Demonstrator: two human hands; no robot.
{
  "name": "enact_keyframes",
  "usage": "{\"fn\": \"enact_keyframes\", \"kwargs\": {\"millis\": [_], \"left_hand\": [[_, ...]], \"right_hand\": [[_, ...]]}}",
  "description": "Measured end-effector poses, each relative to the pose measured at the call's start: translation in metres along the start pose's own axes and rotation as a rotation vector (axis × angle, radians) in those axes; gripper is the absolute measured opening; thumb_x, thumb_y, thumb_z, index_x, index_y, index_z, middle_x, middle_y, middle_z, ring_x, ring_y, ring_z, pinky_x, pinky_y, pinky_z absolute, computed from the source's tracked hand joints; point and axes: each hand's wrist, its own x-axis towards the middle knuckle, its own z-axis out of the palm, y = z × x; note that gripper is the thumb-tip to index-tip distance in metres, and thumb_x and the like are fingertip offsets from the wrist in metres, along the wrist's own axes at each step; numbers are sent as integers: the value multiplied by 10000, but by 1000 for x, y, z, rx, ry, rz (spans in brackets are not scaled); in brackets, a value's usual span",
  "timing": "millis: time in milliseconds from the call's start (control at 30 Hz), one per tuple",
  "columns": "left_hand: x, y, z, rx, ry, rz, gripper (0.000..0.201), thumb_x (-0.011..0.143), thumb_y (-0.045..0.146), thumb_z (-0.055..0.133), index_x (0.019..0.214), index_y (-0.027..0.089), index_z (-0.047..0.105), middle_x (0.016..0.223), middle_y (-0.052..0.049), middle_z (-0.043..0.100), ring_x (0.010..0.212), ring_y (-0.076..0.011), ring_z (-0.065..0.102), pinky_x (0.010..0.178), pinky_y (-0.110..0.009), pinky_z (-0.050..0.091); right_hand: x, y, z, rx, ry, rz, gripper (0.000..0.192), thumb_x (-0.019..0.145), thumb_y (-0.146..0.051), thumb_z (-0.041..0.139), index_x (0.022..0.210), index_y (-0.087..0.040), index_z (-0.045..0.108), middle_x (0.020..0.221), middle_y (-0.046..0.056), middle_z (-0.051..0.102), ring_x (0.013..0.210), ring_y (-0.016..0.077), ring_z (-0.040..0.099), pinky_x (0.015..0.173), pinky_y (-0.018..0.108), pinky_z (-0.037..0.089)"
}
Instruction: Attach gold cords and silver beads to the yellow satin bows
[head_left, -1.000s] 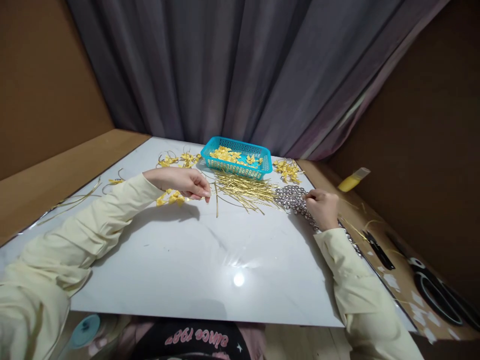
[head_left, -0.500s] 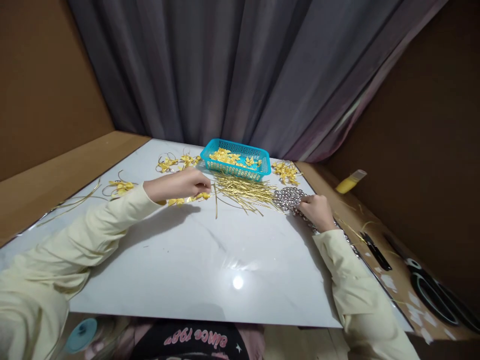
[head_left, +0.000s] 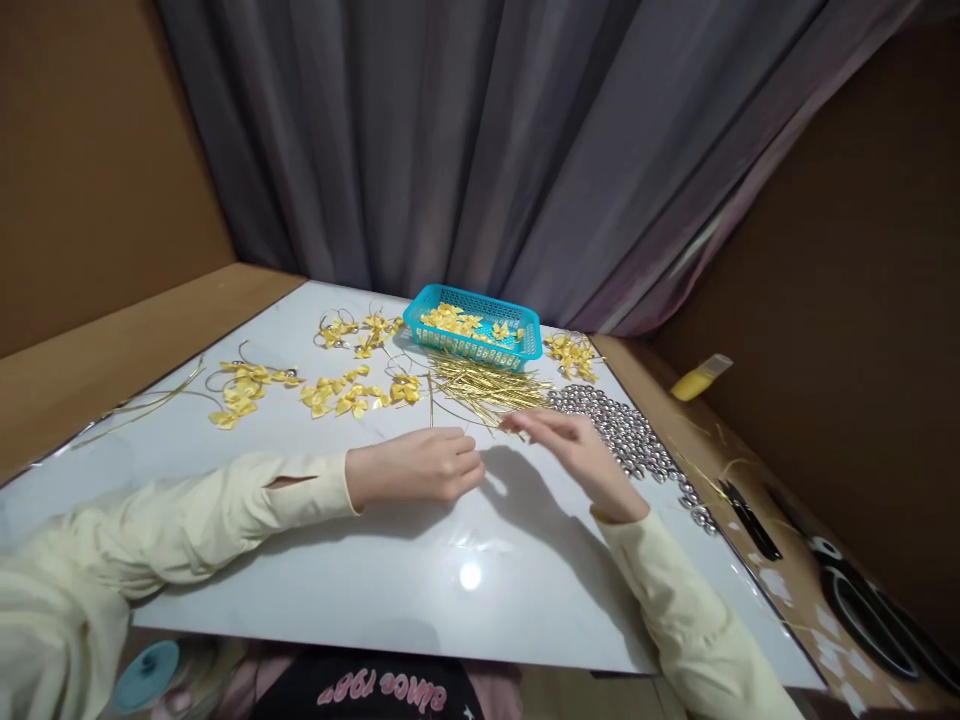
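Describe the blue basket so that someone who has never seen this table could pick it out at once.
Start at the white table and look to its far edge, just before the grey curtain. There sits the turquoise basket, a shallow perforated plastic tray holding yellow bows. It is the only blue container among the gold strips and silver beads.

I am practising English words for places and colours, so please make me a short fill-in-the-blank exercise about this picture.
1. The yellow bows lie on the white ____.
2. The basket at the far side is ____ in colour.
3. The silver bells lie on the side of the person's ____ hand.
4. Behind the table hangs a grey ____.

Missing words: table; blue; right; curtain
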Motion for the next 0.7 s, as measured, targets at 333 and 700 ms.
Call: {"fn": "enact_keyframes", "kwargs": {"millis": [333,700], "left_hand": [[0,6,11,-7,170,54,306,837,25,378,637,132,583,622,-64,597,606,-164,545,679,-309,486],[1,11,22,-12,138,46,315,835,48,369,626,135,589,598,-68,593,579,-172,540,586,-306,469]], "right_hand": [[-5,-22,50,622,-237,99,401,808,-475,528,611,-142,633,550,-21,481,559,91,396,536,236,305],[-4,-22,59,1007,-251,347,263,738,-361,645,934,-197,710,932,61,690,882,150,602,786,281,449]]}}
